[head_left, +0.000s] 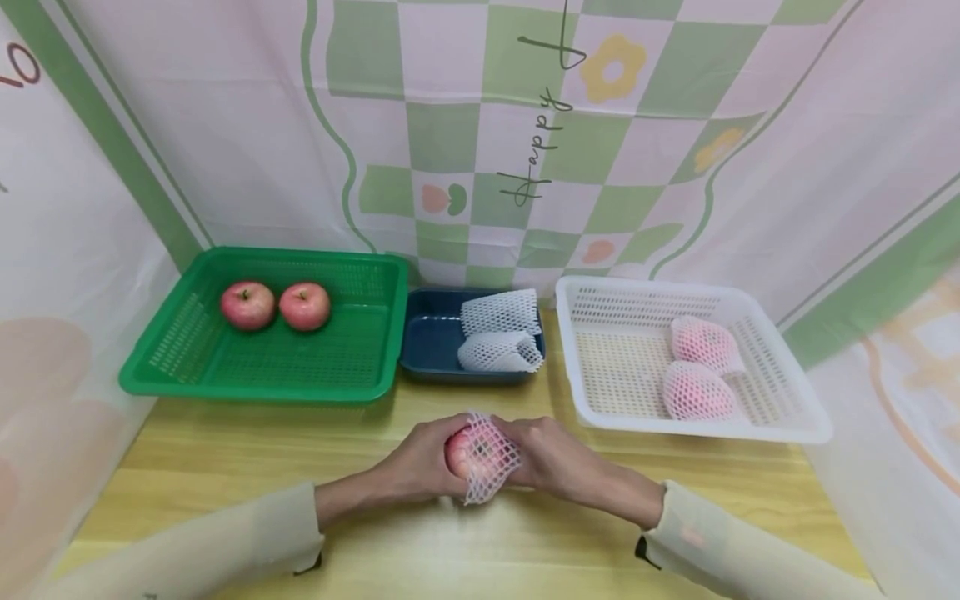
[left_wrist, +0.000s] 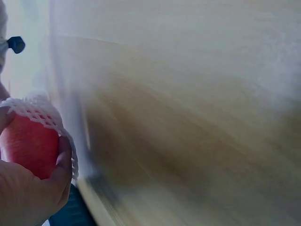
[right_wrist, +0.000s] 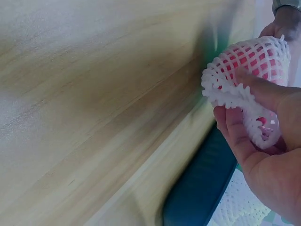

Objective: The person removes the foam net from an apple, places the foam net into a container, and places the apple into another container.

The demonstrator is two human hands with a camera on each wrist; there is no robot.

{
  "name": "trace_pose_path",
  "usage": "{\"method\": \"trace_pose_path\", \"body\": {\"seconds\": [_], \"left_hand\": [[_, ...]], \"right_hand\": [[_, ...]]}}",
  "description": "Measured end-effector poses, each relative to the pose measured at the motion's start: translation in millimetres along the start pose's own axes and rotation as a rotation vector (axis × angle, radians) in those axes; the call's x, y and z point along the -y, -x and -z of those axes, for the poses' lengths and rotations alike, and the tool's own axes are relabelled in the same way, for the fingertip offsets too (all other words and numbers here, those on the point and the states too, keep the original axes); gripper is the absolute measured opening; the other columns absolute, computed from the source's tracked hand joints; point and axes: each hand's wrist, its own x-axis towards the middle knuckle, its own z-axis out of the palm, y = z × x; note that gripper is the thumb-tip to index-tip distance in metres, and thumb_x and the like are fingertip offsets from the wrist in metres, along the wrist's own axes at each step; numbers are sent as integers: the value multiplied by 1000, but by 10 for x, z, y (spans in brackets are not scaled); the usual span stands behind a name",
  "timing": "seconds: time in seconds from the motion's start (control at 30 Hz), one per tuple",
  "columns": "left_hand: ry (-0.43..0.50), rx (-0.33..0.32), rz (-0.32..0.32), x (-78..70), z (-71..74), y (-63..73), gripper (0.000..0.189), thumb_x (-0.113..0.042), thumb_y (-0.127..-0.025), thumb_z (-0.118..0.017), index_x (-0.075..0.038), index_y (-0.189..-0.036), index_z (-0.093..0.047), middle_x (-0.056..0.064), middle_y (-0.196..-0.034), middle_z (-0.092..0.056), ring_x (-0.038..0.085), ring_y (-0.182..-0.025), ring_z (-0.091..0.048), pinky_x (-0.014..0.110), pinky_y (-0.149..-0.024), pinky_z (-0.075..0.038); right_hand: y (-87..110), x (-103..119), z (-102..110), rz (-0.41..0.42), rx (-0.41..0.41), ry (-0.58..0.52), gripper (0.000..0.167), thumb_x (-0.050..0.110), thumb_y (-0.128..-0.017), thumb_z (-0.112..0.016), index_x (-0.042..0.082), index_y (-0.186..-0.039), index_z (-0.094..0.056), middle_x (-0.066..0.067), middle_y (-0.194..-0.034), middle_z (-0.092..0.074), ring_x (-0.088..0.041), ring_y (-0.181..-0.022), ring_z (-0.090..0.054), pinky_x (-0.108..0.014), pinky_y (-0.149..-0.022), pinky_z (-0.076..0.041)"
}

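Note:
Above the front of the table, a red apple [head_left: 461,454] is partly inside a white foam net sleeve [head_left: 497,458]. My left hand [head_left: 425,461] grips the apple at its bare left side; in the left wrist view the fingers curl round the red apple [left_wrist: 30,146]. From the right, my right hand [head_left: 553,460] holds the netted side, and the right wrist view shows thumb and fingers pinching the foam net [right_wrist: 254,61] near its gathered open end. Some of the fingers are hidden behind the apple.
A green basket [head_left: 300,392] at the left holds two bare apples [head_left: 247,305]. In the middle, a dark blue tray [head_left: 431,333] contains two foam net sleeves [head_left: 498,312]. The white basket [head_left: 697,427] on the right has two netted apples [head_left: 699,392]. A printed curtain [head_left: 442,67] hangs behind.

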Motion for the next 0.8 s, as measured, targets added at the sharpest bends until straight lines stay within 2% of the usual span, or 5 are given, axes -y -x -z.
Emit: {"method": "trace_pose_path", "body": {"seconds": [0.17, 0.3, 0.43, 0.6, 0.8], "left_hand": [[-1, -9, 23, -5, 1, 30, 81, -6, -64, -89, -4, -140, -61, 4, -121, -72, 12, -104, -66, 28, -94, -55], [3, -22, 21, 0, 9, 62, 86, -15, -65, -94, -6, -144, -60, 6, -125, -72, 14, -107, -68, 28, -95, -56], [8, -39, 23, 4, 36, 89, 92, -22, -66, -98, -6, -148, -59, 10, -132, -72, 18, -113, -69, 30, -99, -56], [-3, -61, 38, 8, 88, 112, 93, -29, -67, -100, -8, -148, -59, 9, -133, -71, 19, -115, -69, 34, -101, -56], [0, -63, 39, -11, 173, 158, 92, -33, -68, -100, -12, -148, -60, 7, -137, -70, 19, -118, -68, 37, -103, -55]], "right_hand": [[22, -16, 28, 28, -28, 9, 59, 15, -84, -89, -1, -137, -68, -9, -102, -81, -17, -88, -77, -27, -78, -63], [43, -42, 52, 68, -75, 11, 39, 12, -86, -86, 5, -124, -78, -6, -93, -81, -14, -81, -77, -23, -73, -62], [55, -50, 77, 87, -112, -6, 26, 12, -85, -87, 11, -111, -84, -5, -94, -82, -14, -82, -78, -23, -75, -62], [62, -36, 131, 90, -156, 16, 20, 12, -82, -88, 11, -102, -85, -6, -94, -82, -18, -82, -79, -28, -75, -64], [68, 20, 259, 63, -180, 62, 23, 4, -78, -90, 6, -99, -84, -9, -93, -81, -23, -82, -79, -33, -74, -65]]}}
